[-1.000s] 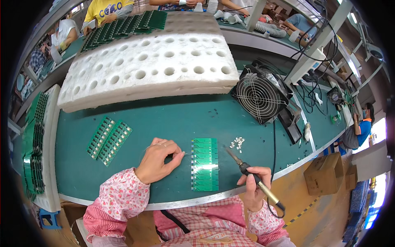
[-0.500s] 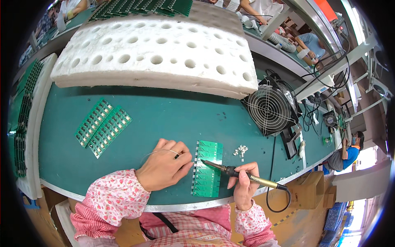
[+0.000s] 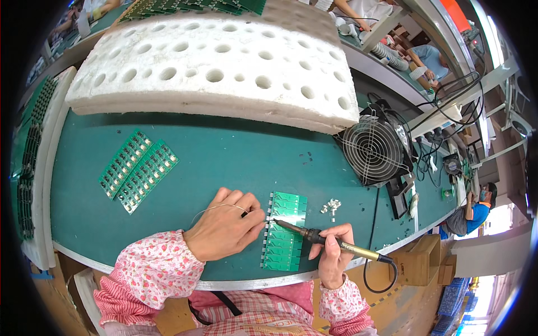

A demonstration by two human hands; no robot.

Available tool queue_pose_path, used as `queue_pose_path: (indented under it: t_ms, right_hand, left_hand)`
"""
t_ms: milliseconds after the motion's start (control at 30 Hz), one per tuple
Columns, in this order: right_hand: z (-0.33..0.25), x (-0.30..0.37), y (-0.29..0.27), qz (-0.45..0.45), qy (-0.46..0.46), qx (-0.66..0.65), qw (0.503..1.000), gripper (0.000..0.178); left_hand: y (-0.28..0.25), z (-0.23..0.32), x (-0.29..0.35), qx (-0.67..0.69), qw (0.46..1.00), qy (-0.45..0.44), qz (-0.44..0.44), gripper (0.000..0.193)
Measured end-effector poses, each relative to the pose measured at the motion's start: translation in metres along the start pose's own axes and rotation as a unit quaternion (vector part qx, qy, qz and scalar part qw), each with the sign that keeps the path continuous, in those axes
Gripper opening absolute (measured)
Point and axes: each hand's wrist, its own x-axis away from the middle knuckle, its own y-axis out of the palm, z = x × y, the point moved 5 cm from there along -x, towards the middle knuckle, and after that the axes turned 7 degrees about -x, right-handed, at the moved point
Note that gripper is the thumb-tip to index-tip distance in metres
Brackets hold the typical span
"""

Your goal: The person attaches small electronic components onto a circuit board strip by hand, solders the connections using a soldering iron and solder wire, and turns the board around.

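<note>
A green circuit board panel (image 3: 288,246) lies on the bench mat before me, small black parts lined along its left edge. My right hand (image 3: 335,252) is closed round a soldering iron (image 3: 316,236), whose tip meets the board near that left edge. Beside the same edge, my left hand (image 3: 227,227) rests with its fingers curled in a pinch. A thin solder wire (image 3: 203,210) arcs over its back; the pinched end is hidden by the fingers. Right of the board sits a small pile of silvery-white components (image 3: 332,207).
Two populated circuit boards (image 3: 147,177) lie at left. A white foam block (image 3: 216,103) with holes spans the back, more boards (image 3: 224,4) on top. A caged fan (image 3: 371,148) stands at right. Boards (image 3: 27,168) fill a foam rack at far left. Other people work beyond.
The whole view has shifted slightly. Both hands keep their grips, and the iron's tip stays at the board's left edge.
</note>
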Motion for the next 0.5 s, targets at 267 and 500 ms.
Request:
queue_pose_path:
  t_ms: [267, 500]
  right_hand:
    - [-0.0023, 0.0022, 0.0010, 0.008, 0.003, -0.002, 1.000, 0.017]
    - [-0.0023, 0.0038, -0.0004, -0.013, -0.016, 0.019, 1.000, 0.015]
  left_hand:
    - [-0.0020, 0.0007, -0.0004, -0.010, 1.000, 0.005, 0.002, 0.012]
    - [-0.0018, 0.0013, 0.0012, -0.021, 1.000, 0.009, -0.007, 0.012]
